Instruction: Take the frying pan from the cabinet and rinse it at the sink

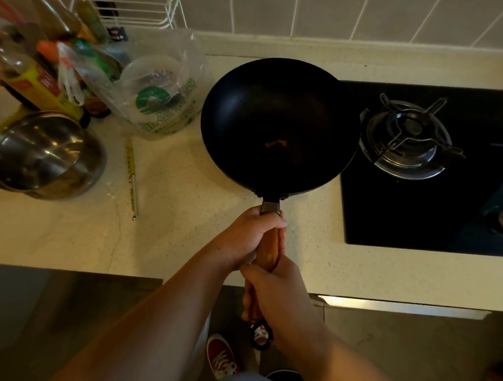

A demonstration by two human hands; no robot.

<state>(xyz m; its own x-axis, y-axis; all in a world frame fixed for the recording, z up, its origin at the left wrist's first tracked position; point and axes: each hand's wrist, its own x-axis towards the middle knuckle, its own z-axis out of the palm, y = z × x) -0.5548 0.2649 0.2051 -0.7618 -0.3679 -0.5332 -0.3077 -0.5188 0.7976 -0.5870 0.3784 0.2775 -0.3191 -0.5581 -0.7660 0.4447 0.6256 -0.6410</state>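
A black frying pan with a wooden handle hangs level over the cream countertop, its right rim over the edge of the black stove. A small orange-brown speck lies inside the pan. My left hand grips the handle just below the metal collar. My right hand grips the handle's lower end, near the black hanging ring. No sink is in view.
A gas burner sits on the black stove top at right. At left stand a steel pot, oil and sauce bottles, a clear plastic bag with containers and a white wire rack. A wrapped chopstick pair lies on the counter.
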